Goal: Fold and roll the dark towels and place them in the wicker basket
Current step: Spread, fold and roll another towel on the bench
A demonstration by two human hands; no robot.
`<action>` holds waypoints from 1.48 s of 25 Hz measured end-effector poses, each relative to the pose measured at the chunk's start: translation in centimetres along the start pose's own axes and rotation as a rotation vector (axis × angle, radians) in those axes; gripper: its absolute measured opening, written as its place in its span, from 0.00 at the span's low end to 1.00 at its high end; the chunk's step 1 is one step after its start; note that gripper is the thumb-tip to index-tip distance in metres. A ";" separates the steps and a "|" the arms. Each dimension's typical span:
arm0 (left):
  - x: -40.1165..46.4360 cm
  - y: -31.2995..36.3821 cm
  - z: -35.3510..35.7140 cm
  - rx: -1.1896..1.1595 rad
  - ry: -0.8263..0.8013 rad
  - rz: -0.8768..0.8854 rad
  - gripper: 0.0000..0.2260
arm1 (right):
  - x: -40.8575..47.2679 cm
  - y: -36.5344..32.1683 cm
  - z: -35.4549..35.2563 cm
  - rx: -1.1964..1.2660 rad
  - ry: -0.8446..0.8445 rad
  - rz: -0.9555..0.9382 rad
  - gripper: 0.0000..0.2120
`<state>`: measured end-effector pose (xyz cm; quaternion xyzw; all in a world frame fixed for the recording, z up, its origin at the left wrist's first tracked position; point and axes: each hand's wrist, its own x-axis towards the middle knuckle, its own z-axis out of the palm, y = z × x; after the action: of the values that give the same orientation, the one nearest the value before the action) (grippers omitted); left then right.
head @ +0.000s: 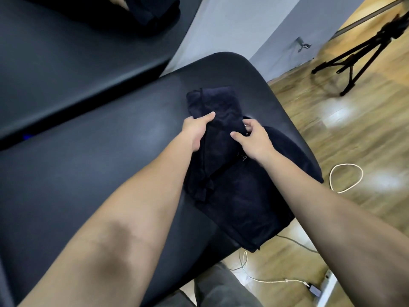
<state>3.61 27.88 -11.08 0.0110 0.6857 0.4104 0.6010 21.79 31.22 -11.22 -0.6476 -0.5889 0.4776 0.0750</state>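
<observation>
On black table (pixel 93 165), left hand (pixel 194 131) and right hand (pixel 254 138) outstretched, each grip pinching folded dark towel (pixel 221 138).

no readable text, labels, brands or numbers anywhere, small towel tag too blurred to read

Recording studio: tripod (pixel 363 52), floor cables (pixel 265 279).

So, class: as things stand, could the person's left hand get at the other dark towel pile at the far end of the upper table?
Probably not without leaning in. The left hand grips the folded towel, and the far pile lies well beyond it on the other table.
</observation>
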 end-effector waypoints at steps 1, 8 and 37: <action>0.0 0.0 0.1 -0.013 -0.011 0.027 0.17 | 0.2 -0.1 0.2 -0.033 0.006 -0.019 0.31; 0.1 1.4 -1.0 -0.113 -0.032 0.177 0.12 | 0.4 -2.5 1.4 -0.303 -0.029 -0.210 0.25; -13.0 -11.5 -34.1 -0.764 0.886 0.324 0.17 | -9.5 -10.5 15.0 -0.460 -0.384 -0.427 0.28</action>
<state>-15.72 -5.08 -9.12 -0.2730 0.6645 0.6794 0.1496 5.39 19.45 -7.27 -0.4086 -0.8062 0.4190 -0.0865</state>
